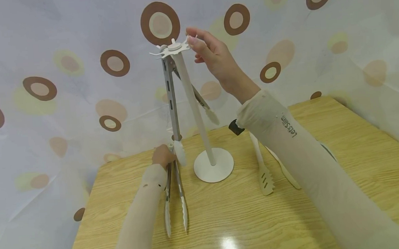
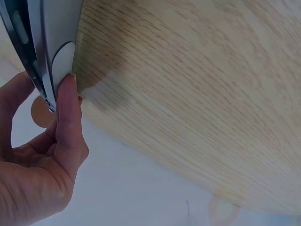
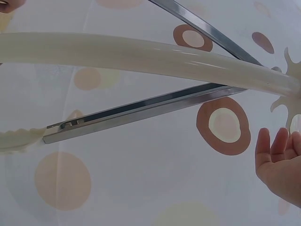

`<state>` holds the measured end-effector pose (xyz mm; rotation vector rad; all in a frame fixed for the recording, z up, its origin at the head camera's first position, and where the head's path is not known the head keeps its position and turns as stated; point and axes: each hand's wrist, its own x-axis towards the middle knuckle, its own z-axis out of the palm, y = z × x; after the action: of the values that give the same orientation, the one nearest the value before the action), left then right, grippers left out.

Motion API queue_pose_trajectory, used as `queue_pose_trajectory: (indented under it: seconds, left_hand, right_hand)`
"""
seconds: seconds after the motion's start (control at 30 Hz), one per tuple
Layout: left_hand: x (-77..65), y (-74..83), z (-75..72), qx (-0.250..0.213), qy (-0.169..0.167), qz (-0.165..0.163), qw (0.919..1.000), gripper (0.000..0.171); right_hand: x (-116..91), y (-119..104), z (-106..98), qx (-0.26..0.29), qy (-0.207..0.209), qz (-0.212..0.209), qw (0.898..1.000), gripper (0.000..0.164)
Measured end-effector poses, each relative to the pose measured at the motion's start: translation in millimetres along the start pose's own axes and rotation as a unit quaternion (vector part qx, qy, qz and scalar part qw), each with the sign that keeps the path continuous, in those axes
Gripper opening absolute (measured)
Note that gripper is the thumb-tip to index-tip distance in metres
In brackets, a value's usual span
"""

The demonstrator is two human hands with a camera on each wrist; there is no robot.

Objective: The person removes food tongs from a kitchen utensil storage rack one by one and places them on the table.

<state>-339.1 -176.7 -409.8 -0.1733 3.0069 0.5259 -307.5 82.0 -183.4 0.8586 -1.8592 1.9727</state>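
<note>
A white utensil stand (image 1: 199, 117) has a round base on the table and a hooked disc on top. My right hand (image 1: 217, 57) is raised at that disc, thumb and index finger pinching one hook; in the right wrist view its other fingers (image 3: 277, 146) are loosely bent. Steel tongs (image 1: 171, 99) with pale scalloped tips hang from the disc's left side, arms spread either side of the pole. Low at the left, my left hand (image 1: 162, 155) pinches the hinge end of a second pair of tongs (image 2: 56, 42), whose pale tips point toward me.
Right of the base, a pale slotted utensil (image 1: 266, 179) lies on the wooden table (image 1: 226, 215). Another pale utensil (image 1: 288, 174) lies beside it, partly behind my right sleeve. A grey curved edge (image 1: 328, 152) shows past that sleeve. A patterned sheet (image 1: 75, 40) hangs behind the table.
</note>
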Motion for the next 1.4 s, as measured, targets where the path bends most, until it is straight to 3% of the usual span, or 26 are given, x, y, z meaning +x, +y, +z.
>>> queue_pose_trajectory:
  seconds: [0.33,0.83,1.0,1.13,1.23,1.4]
  left_hand:
    - [-1.4,-1.6,2.3,-0.006,-0.015,-0.008,0.9998,0.029]
    - [-1.0,0.4,-0.5,0.012,-0.05,-0.001,0.9987,0.018]
    - [-0.1,-2.6,-5.3,-0.012,-0.086,-0.006,0.9962,0.022]
    - [0.6,-7.8,-14.6,-0.033,-0.145,-0.001,0.9889,0.028]
    - [0.1,-11.4,-27.8,-0.034,-0.191,0.01,0.9809,0.036]
    - [-3.9,-7.7,-59.0,-0.03,-0.238,0.045,0.9697,0.05]
  right_hand:
    - [0,1,1,-0.008,-0.001,-0.008,1.0,0.046]
    - [-1,1,0,-0.01,-0.002,-0.006,1.0,0.046]
    - [-1,-1,1,-0.009,-0.002,0.001,1.0,0.045]
    - [-1,-2,2,-0.01,-0.003,0.005,1.0,0.045]
    - [-1,-2,2,-0.009,-0.001,0.006,1.0,0.045]
    - [-1,-2,1,-0.004,0.002,0.004,1.0,0.045]
